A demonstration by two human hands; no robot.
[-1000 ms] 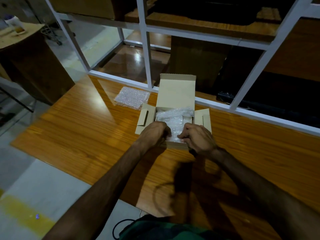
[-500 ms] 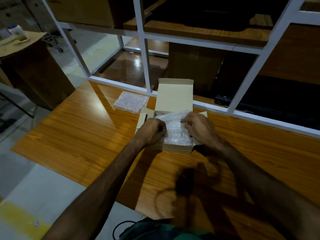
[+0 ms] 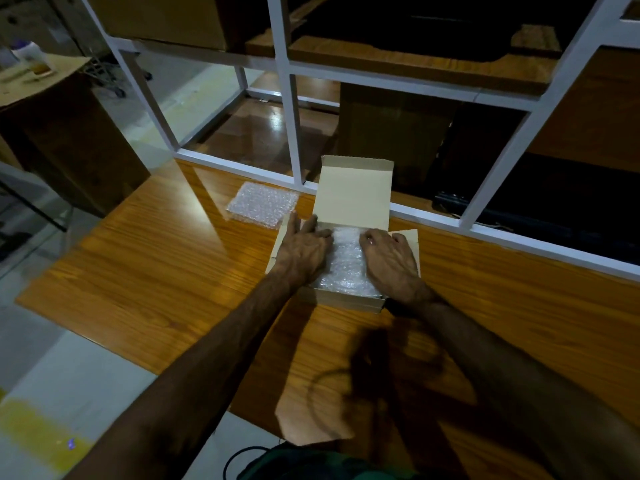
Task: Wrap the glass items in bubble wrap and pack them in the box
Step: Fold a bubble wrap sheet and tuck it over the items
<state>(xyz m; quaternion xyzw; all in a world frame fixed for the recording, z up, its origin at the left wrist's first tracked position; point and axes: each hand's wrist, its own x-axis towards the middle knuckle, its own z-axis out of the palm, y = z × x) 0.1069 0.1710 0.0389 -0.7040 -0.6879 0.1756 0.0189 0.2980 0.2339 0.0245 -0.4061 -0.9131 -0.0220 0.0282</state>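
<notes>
Both hands slid forward | left hand [image 3: 304, 252], right hand [image 3: 389, 258] flat, pressing bubble wrap [image 3: 346, 268] inside box [image 3: 353, 199]

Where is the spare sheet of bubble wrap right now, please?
The spare sheet lies flat on the table, just beyond the left hand and left of the box lid.

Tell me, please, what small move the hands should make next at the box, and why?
Probably press the bubble-wrapped bundle flat, then fold the upright lid down. The bundle already fills the cardboard box, both the left hand and the right hand rest spread on it, and the lid and right side flap are open. A spare bubble wrap sheet lies on the table.
</notes>
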